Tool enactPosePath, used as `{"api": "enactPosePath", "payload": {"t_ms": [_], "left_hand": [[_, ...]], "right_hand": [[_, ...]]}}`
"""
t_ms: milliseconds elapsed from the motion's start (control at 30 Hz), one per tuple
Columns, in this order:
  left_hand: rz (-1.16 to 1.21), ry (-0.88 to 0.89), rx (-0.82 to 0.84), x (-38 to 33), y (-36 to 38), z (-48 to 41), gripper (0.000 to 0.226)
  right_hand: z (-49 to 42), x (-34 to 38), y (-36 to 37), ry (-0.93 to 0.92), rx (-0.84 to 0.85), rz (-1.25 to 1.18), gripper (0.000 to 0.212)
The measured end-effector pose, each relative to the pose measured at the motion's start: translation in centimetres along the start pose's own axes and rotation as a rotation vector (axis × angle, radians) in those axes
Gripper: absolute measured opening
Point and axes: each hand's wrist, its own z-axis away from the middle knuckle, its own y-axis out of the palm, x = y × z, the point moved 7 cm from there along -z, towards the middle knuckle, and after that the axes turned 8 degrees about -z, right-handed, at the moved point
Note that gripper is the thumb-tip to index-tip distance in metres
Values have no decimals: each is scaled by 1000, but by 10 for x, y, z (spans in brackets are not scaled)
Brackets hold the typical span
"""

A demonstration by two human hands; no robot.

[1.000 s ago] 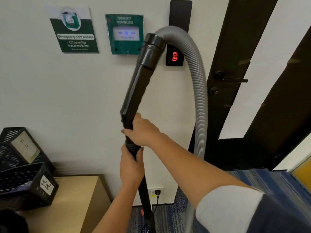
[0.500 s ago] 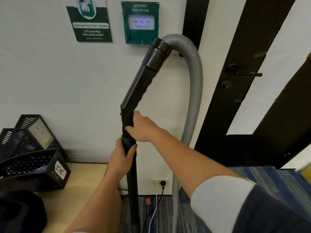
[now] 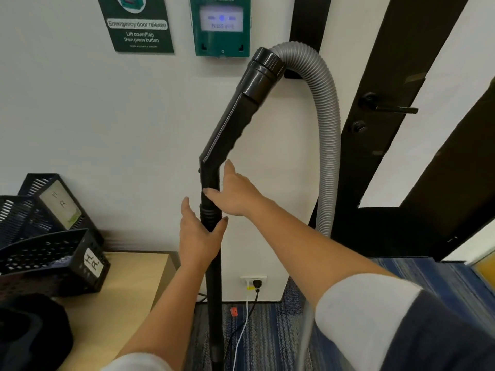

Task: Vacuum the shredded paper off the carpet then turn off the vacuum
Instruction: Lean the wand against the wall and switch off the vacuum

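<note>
White wall [image 3: 80, 116] behind wand [image 3: 214, 290]; trays [image 3: 48, 263] on desk [image 3: 128, 285] left; door [image 3: 388, 156] right.

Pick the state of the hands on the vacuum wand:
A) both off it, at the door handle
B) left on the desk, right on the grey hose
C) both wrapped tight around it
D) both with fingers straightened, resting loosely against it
D: the left hand and the right hand both have straight, spread fingers beside the upright black wand. Their thumbs touch it, and neither hand is curled round it.
</note>
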Motion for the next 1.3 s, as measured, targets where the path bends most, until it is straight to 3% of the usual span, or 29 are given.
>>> {"api": "enactPosePath", "payload": {"t_ms": [200, 333, 400, 600, 667, 733, 800, 833, 900, 933, 1000, 1067, 1100, 1300], "left_hand": [[13, -15, 47, -6, 6, 6, 87], [-67, 24, 120, -9, 12, 3, 51], [-86, 31, 94, -5, 11, 0, 38], [-67, 34, 33, 11, -3, -4, 35], [-68, 31, 0, 16, -12, -2, 34], [-63, 22, -54, 23, -24, 0, 35], [-34, -6, -82, 33, -35, -1, 35], [-23, -17, -91, 37, -40, -2, 35], [-12, -34, -112, 43, -47, -3, 34], [-3, -40, -126, 45, -49, -3, 33], [9, -41, -139, 45, -50, -4, 30], [19, -49, -133, 44, -49, -8, 29], [26, -57, -129, 42, -49, -10, 31], [63, -86, -142, 34, -46, -13, 53]], "right_hand": [[-5, -1, -1, 50, -95, -171, 57], [-9, -3, -5, 74, -116, -242, 45], [-14, -1, -3, 69, -111, -210, 42], [-12, 21, 4, 8, -62, -15, 33], [-7, 27, -20, -102, -249, -10, 24], [11, 39, -61, -388, -590, -113, 15], [35, 43, -97, -645, -928, -86, 20], [41, 40, -111, -685, -1059, -32, 27], [43, 28, -131, -581, -1194, 31, 47], [37, 18, -138, -458, -1167, 20, 56], [12, -10, -136, -207, -909, -52, 71], [-7, -27, -116, -132, -580, -140, 76], [-11, -29, -108, -134, -491, -157, 75], [-19, -33, -101, -108, -505, -168, 73]]}}
